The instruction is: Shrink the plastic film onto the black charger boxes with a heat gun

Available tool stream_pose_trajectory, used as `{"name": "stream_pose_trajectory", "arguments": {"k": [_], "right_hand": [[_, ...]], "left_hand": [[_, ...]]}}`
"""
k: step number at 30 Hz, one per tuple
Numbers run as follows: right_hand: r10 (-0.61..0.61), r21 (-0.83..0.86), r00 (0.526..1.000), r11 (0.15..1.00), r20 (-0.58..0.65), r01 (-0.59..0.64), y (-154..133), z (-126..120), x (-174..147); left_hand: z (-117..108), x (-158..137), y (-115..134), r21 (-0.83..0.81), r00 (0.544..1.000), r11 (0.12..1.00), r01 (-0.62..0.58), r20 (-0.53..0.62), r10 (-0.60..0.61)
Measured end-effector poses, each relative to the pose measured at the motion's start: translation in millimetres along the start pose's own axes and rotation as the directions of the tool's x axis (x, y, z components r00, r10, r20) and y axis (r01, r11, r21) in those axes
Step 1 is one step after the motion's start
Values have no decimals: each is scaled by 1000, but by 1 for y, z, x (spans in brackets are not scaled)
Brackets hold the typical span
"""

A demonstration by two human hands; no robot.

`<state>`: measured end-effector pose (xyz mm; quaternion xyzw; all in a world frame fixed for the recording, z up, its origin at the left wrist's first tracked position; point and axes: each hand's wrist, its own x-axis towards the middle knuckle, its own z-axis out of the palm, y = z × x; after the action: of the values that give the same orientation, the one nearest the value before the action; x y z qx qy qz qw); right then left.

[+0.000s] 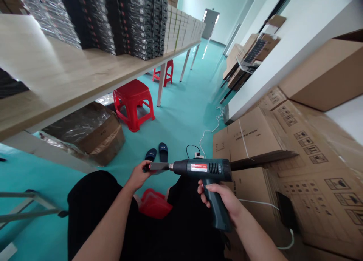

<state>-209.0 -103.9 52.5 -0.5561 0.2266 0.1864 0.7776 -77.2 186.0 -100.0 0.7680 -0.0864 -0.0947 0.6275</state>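
My right hand [225,198] is wrapped round the handle of a dark green heat gun [181,166], which lies level above my lap with its nozzle pointing left. In my left hand [138,178] is a small, flat, grey-and-black packet [159,166], pinched at its left end. The nozzle tip is at the packet's right end; whether they touch I cannot tell. What the packet contains does not show.
At upper left, a wooden table [85,70] bears stacks of black wrapped packs [141,23]. Red stools [132,93] stand by it, above an open carton [104,140]. Cardboard boxes [249,134] crowd the right. A white cable [210,131] and slippers [163,152] lie on the floor.
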Motion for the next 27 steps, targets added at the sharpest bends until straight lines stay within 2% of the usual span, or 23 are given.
{"name": "stream_pose_trajectory", "arguments": {"k": [6, 11, 15, 16, 20, 24, 27], "right_hand": [[25, -48, 1000, 999, -1, -25, 2, 0, 8], [-22, -92, 997, 995, 73, 28, 6, 15, 8], [-40, -112, 999, 993, -24, 37, 5, 28, 12], [-28, -124, 999, 992, -18, 25, 5, 31, 12], [8, -155, 989, 988, 147, 15, 4, 44, 13], [-25, -190, 997, 981, 79, 39, 2, 52, 14], [13, -215, 991, 977, 135, 16, 1, 54, 15]], "left_hand": [[1, -1, 4, -11, 1000, 1000, 5, 13, -5], [3, -2, -1, 43, 999, 998, -43, 14, 43], [4, -2, -4, 97, 997, 993, -67, 35, 64], [4, -2, -5, 98, 997, 993, -70, 42, 66], [6, -1, -9, 86, 995, 993, -83, 67, 78], [7, -2, -10, 113, 995, 990, -79, 71, 71], [8, -3, -10, 108, 994, 990, -85, 72, 77]]}}
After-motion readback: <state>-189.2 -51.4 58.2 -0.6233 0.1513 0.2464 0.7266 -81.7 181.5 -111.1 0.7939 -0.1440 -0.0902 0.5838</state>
